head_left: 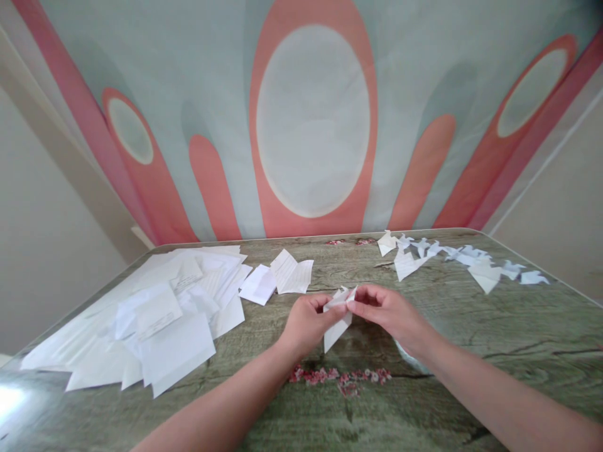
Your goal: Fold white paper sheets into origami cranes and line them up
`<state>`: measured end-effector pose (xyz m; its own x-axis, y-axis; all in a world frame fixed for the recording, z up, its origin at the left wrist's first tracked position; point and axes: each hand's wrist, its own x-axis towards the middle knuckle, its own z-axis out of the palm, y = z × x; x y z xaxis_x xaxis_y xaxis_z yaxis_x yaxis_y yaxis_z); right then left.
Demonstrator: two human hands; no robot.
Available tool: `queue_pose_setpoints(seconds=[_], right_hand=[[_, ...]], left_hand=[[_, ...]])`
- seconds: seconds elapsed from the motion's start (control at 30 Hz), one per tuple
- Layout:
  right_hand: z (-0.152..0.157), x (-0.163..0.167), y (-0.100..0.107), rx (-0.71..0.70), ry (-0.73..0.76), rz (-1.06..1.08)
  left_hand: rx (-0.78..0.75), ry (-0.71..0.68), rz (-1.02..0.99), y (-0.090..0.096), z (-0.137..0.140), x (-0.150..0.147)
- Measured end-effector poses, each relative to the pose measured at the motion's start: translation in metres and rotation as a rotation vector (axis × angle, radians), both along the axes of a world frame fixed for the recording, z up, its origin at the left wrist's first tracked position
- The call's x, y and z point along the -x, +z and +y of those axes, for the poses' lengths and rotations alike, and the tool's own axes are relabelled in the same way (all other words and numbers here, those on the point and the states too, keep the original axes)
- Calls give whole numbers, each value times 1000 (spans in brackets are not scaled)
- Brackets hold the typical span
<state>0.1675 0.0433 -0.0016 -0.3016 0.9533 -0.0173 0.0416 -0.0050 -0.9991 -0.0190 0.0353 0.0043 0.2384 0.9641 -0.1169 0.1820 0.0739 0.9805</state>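
A partly folded white paper (337,333) is held up over the middle of the table between both hands. My left hand (306,323) pinches it from the left, with the thumb lying across its face. At its upper right corner my right hand (389,314) grips it between thumb and fingertips. Small folded points stick up at the top of the paper. Beyond the left hand lie a creased lined sheet (293,272) and a white paper square (258,285).
A large pile of loose white sheets (179,351) covers the table's left side. Several folded paper birds (485,274) stand at the back right. The wood-patterned table (471,339) has printed pink flowers (336,376). A patterned curtain (311,113) hangs behind its far edge.
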Motion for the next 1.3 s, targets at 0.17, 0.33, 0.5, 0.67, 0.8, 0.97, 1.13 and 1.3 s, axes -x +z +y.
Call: queue_pose_setpoints(seconds=[0.17,0.33,0.5,0.67,0.8,0.97,1.13,1.3], right_hand=[[-1,1,-2,-45,-103,-25],[-4,2,3,-150,-67,-212],[-5,3,2,-163,-89,-281],[-2,0,1,-166,-98,-163],[0,-2,2,-168,-28,-335],[0,-1,1,-180,-62,-366],[0,-1,0,-199,-54,-337],[2,-1,-3,-186,-42,-331]], left_hand=[[-97,-7,158,2,-4,-3],[-85,15,160,2,-2,-3],[-101,-4,179,2,-3,-5],[-85,-7,143,-4,-2,-3],[-67,5,115,-10,1,-1],[-9,27,44,-11,3,0],[64,37,-41,-6,3,0],[120,46,-106,-6,4,0]])
